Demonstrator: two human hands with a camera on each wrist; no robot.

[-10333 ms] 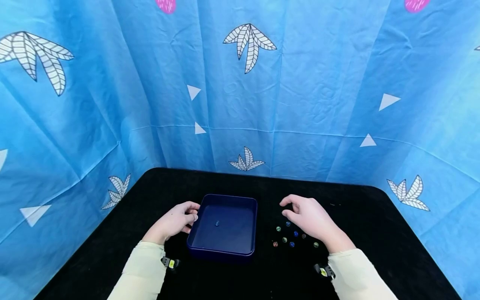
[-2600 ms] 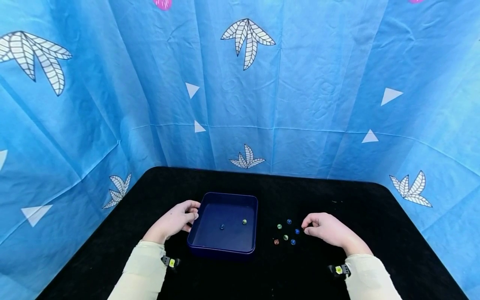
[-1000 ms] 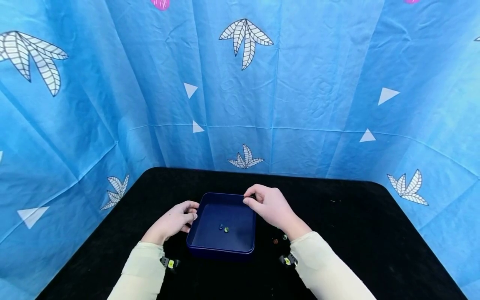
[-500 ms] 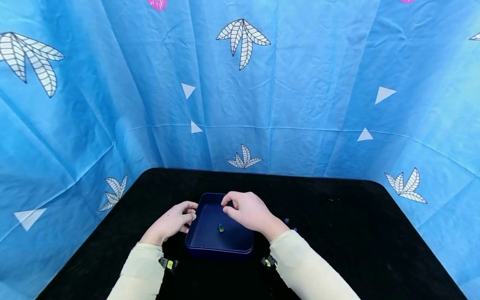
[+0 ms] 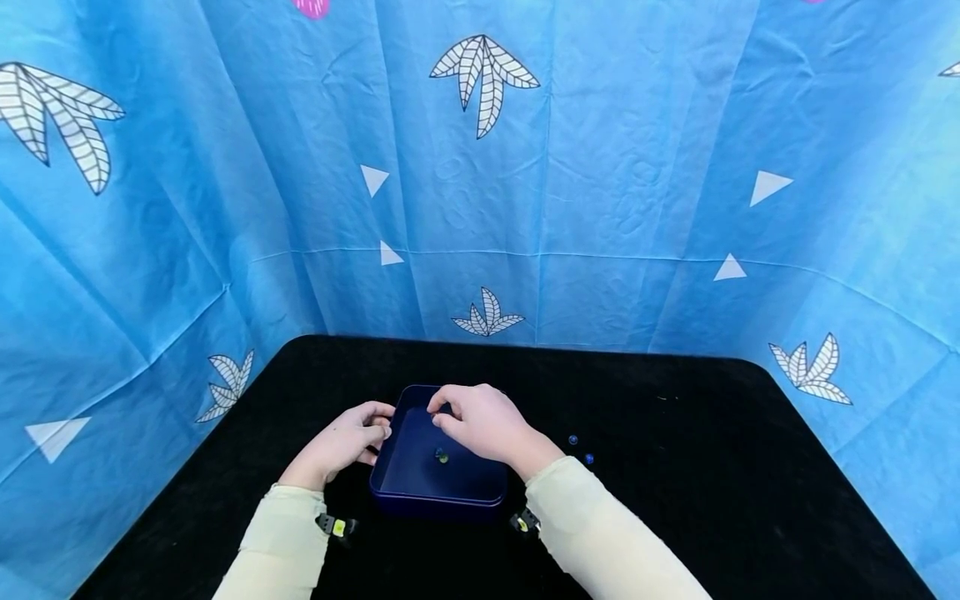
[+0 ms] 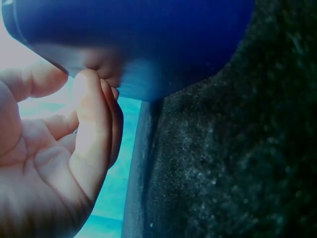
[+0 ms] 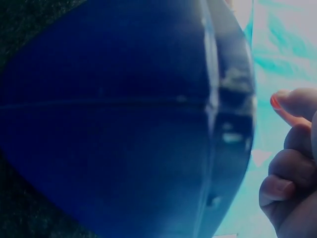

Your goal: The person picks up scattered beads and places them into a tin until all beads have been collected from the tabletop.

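Note:
A dark blue square box (image 5: 438, 492) with low walls sits on the black table. My left hand (image 5: 341, 442) holds its left side; in the left wrist view the fingers (image 6: 91, 114) lie against the outer wall, with the thumb at the rim. Over the inside of the box hovers my right hand (image 5: 483, 423), thumb and index finger pinching a small reddish marble (image 7: 275, 101), mostly hidden by the fingertips. On the box floor below, a blue marble (image 5: 438, 452) and a green marble (image 5: 444, 458) lie close together.
Two blue marbles, a farther one (image 5: 573, 439) and a nearer one (image 5: 588, 459), lie on the black table (image 5: 712, 467) right of the box. My right forearm covers the area beside them. A blue patterned curtain (image 5: 600, 192) hangs behind the table.
My right hand has picked up a marble from the table's right and carried it left over the box. A green marble inside has rolled beside the blue one. My left hand stays put.

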